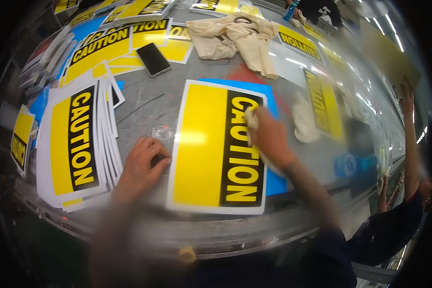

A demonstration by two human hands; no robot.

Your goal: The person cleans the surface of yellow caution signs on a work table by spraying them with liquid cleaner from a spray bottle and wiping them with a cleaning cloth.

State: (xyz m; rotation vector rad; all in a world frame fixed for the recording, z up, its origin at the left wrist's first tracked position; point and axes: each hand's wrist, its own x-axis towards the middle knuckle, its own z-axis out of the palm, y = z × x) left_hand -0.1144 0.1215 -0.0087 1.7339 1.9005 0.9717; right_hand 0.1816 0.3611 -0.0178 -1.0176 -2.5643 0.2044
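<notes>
In front of me a yellow and black CAUTION sign [199, 149] lies face up, partly over a blue sheet [277, 177]. My right hand [272, 139] is closed on a cream cloth [251, 126] and presses it against the sign's black lettering band. At the sign's left edge rests my left hand [144, 165], its fingers loosely bent, thumb and forefinger apart, with nothing held. Left of that hand stands a fanned stack of CAUTION signs [62, 144].
A dark phone [152, 59] lies beyond the sign, near a crumpled cream cloth [235, 38]. More CAUTION signs [101, 48] cover the table's far left. To the right are a blue bottle [348, 164] and another person's raised arm [410, 139] holding up a panel [389, 57].
</notes>
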